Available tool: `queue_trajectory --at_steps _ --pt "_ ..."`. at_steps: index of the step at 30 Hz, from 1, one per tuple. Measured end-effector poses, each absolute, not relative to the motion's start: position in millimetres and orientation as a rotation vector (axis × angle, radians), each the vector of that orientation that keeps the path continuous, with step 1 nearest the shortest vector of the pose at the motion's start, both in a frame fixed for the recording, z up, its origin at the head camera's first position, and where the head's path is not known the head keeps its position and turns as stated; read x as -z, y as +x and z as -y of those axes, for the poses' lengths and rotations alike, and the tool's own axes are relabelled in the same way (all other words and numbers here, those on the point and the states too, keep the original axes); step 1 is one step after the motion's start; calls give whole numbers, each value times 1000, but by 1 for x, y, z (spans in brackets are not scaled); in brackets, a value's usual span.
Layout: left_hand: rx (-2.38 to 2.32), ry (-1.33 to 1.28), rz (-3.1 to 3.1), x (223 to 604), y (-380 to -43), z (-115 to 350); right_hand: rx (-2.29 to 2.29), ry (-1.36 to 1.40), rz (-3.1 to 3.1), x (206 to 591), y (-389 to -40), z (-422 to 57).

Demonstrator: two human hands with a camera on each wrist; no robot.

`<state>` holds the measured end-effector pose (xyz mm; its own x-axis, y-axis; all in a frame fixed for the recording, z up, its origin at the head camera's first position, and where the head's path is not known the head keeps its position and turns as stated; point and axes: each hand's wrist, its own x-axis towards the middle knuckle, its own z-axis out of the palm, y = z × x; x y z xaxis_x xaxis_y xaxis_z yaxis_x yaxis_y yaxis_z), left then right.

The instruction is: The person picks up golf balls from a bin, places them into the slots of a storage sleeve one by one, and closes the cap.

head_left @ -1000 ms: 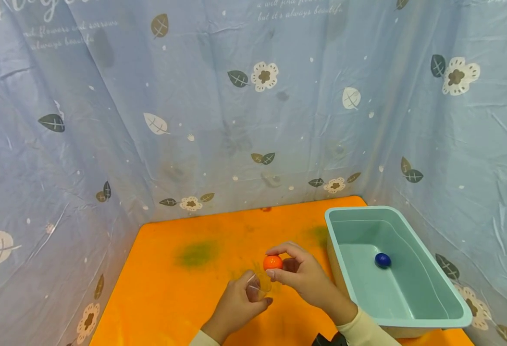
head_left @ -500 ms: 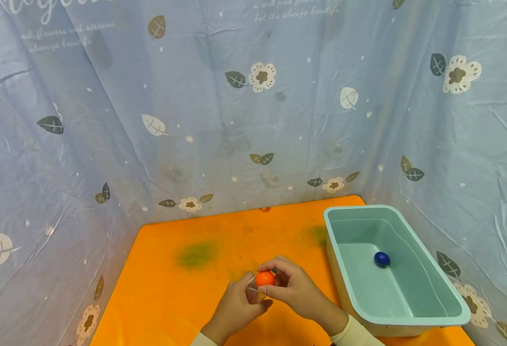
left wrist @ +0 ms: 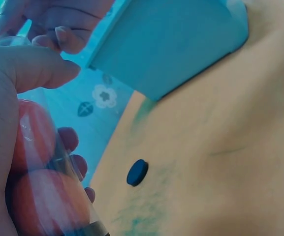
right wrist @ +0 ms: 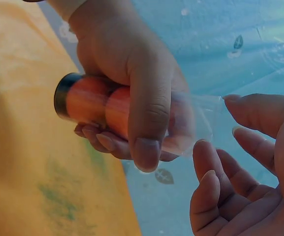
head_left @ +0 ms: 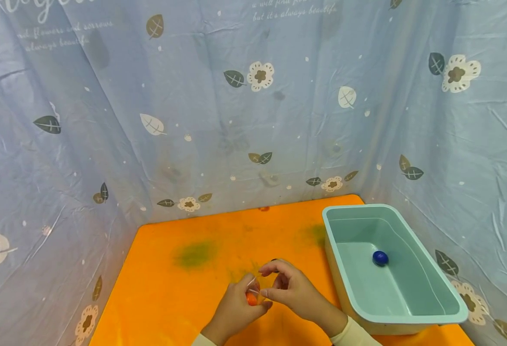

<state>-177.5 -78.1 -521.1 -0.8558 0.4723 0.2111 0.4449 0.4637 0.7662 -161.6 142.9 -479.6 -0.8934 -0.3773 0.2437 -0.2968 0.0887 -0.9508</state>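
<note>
In the head view my left hand grips a clear plastic tube with its mouth tilted up toward the right hand. Orange balls are stacked inside; one ball sits above another ball in the left wrist view. A black end cap closes the tube's bottom, and the left thumb lies across its side. My right hand is at the tube's mouth, fingers loosely curved and nothing between them. Its thumb tip and fingertips are right at the clear rim in the right wrist view.
A pale green tub stands at the right of the orange table, a dark blue ball inside it. On the table lies a round dark cap. Patterned curtains enclose the back and sides.
The right hand has brought an orange ball left and down to the tube's mouth and let go of it. The ball is now inside the tube. The left hand has stayed nearly still.
</note>
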Motion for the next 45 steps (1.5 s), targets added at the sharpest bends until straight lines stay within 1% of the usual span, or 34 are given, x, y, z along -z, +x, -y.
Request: queue_trajectory --at_steps 13,24,29,34,41,45 --pt "-1483 874 -2556 522 -179 78 1931 -713 -2283 475 -163 -144" --pt "-1501 801 -2538 520 -178 77 1917 -632 -2426 447 -174 -163" --pt "-1512 769 -2530 519 -178 77 1968 -626 -2531 429 -184 -182" --pt "-1512 750 -2523 517 -178 77 1995 -535 -2670 413 -198 -208" --pt "-1541 734 -2513 518 -177 79 2019 -475 -2846 404 -217 -249" --pt "-1530 735 -2526 519 -177 80 2018 -379 -2961 404 -228 -272"
